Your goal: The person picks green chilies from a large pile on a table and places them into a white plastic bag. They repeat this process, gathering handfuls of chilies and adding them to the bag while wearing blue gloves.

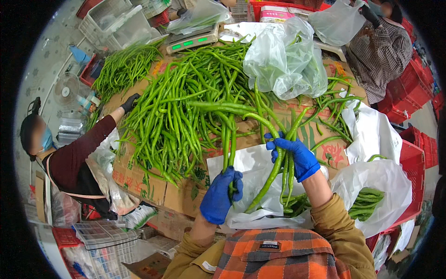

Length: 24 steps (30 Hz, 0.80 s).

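My left hand (221, 195), in a blue glove, is closed around the lower ends of a few long green chili peppers (226, 146) that stand up from the fist. To its right, my right hand (299, 157), gloved alike, grips a loose bunch of long green chili peppers (270, 181); some curve upward, others hang below the fingers. Under both hands spreads a white plastic sheet or bag (249, 164), with more green peppers (296, 205) partly hidden in it below my right wrist. Beyond my hands, a large heap of green chili peppers (174, 111) covers the cardboard-topped table (177, 198).
A co-worker's dark-gloved hand (130, 103) touches the heap's left side. A digital scale (191, 41) stands at the back, near filled clear plastic bags (285, 62). Another person (383, 48) holds a plastic bag at upper right. A white bag (376, 185) of peppers sits in a red crate (413, 181).
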{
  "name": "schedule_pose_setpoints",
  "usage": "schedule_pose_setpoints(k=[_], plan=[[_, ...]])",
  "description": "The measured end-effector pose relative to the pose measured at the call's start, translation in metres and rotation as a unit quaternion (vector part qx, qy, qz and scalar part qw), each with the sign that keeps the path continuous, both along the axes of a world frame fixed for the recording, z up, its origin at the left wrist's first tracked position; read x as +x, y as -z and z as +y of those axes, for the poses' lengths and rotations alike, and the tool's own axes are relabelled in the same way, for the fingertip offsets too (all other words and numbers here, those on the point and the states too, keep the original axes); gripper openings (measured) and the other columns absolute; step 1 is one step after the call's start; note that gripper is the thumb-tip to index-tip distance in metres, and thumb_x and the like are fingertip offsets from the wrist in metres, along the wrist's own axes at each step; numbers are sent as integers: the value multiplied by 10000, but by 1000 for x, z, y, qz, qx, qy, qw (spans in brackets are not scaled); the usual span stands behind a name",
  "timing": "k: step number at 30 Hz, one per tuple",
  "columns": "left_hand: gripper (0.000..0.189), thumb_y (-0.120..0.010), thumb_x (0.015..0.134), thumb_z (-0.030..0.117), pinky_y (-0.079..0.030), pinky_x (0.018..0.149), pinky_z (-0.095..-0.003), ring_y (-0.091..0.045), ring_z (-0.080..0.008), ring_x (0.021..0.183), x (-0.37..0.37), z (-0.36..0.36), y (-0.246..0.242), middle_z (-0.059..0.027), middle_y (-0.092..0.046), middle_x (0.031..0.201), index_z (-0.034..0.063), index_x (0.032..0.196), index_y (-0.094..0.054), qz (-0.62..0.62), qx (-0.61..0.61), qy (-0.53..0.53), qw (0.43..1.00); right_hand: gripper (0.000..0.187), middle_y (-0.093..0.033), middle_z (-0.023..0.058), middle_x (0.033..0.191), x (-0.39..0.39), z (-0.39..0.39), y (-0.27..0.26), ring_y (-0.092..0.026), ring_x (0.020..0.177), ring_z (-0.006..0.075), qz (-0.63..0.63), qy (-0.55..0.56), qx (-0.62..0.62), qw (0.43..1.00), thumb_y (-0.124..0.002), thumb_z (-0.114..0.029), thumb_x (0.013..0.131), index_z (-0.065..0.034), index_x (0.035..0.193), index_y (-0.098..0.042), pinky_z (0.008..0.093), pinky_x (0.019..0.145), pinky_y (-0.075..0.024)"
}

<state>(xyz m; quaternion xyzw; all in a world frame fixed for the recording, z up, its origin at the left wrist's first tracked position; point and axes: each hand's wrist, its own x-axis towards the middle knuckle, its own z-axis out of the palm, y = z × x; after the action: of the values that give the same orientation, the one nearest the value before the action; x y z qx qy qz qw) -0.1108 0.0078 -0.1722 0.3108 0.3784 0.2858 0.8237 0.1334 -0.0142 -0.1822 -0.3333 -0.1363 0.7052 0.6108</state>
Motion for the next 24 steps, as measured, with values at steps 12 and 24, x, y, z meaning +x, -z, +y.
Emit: schedule_pose_setpoints(k=[12, 24], plan=[[295, -451, 967, 322, -349, 495, -240, -421, -116, 508, 9, 5, -27, -11, -498, 636, 50, 913, -551, -7, 45, 27, 999, 395, -639, 57, 911, -6, -10, -10, -610, 700, 152, -23, 43, -16, 999, -565, -149, 881, 17, 1233, -500, 299, 664, -534], [307, -432, 981, 335, -325, 480, -222, -434, -99, 525, -4, 2, -55, -7, -492, 635, 59, 904, -543, 41, 174, -105, 978, 375, -636, 105, 946, -16, -18, -16, -618, 775, 192, 28, 52, 1, 998, -574, -140, 890, 24, 1221, -513, 312, 743, -519]])
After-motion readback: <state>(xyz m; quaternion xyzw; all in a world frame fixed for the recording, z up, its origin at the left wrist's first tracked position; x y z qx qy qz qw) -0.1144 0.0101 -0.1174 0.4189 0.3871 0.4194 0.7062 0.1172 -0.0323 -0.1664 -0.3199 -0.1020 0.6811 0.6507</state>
